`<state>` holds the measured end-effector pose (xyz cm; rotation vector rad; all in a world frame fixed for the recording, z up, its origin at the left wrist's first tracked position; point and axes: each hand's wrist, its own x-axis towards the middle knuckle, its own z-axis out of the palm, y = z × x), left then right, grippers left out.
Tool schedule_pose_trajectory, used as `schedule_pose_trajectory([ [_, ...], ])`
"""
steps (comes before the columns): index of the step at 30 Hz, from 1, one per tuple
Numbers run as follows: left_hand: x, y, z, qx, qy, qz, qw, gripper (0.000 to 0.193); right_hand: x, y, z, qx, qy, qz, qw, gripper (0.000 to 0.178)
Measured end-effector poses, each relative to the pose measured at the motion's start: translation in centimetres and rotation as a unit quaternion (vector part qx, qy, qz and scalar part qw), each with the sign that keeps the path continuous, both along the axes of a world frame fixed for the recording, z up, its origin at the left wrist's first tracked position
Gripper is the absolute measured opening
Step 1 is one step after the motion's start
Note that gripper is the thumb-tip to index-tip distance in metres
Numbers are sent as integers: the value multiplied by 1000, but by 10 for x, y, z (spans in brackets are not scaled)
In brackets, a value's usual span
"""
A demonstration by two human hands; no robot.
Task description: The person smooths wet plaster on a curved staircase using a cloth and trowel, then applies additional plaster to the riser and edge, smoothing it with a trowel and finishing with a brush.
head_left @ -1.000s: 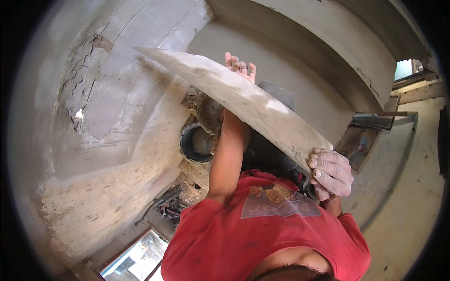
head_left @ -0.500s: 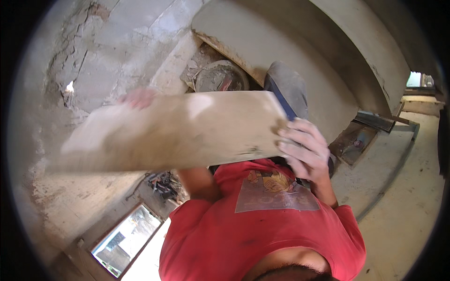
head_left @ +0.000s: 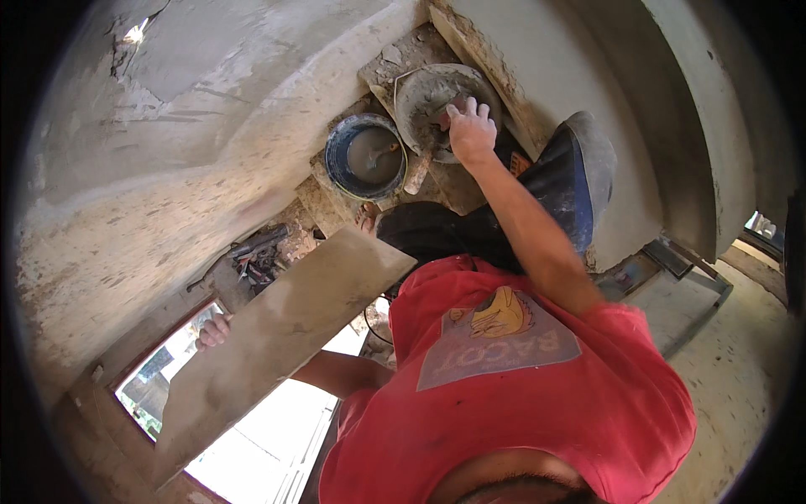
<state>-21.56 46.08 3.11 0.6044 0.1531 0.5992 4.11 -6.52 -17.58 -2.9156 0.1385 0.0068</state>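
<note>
A long flat board (head_left: 290, 315), smeared with grey-brown mortar, slants down to the left beside my body. My left hand (head_left: 215, 331) grips it, with fingertips curled over its far edge and the palm hidden behind it. My right arm reaches forward over a round bucket (head_left: 491, 139) with grey mortar inside. There my right hand (head_left: 473, 133) is closed with bent fingers at a reddish handle (head_left: 443, 120); the rest of that tool is hidden in the mortar and under the hand.
A dark blue bucket (head_left: 334, 160) with murky liquid stands left of the mortar bucket. A mortar-crusted cylindrical piece (head_left: 417, 172) lies between them. Dark clutter (head_left: 260, 260) sits by the plastered wall (head_left: 180, 189) at left. My bent knee (head_left: 588, 160) is close on the right.
My right hand has left the board's right end and moved forward into the mortar bucket. My left hand has lowered and tilted the board toward the lower left. The view has shifted, revealing the blue bucket.
</note>
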Motion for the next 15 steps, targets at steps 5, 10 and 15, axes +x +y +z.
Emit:
schedule_pose_trajectory([
  [5,45,-25,-42,-7,-75,-31,997,25,50,-23,-39,-193,103,180,959,27],
  [10,111,-77,-50,-16,-196,-115,974,28,70,-52,-62,-199,13,353,914,22],
  [15,167,-125,-33,50,-191,-98,975,40,79,-46,-71,-234,27,375,897,20],
])
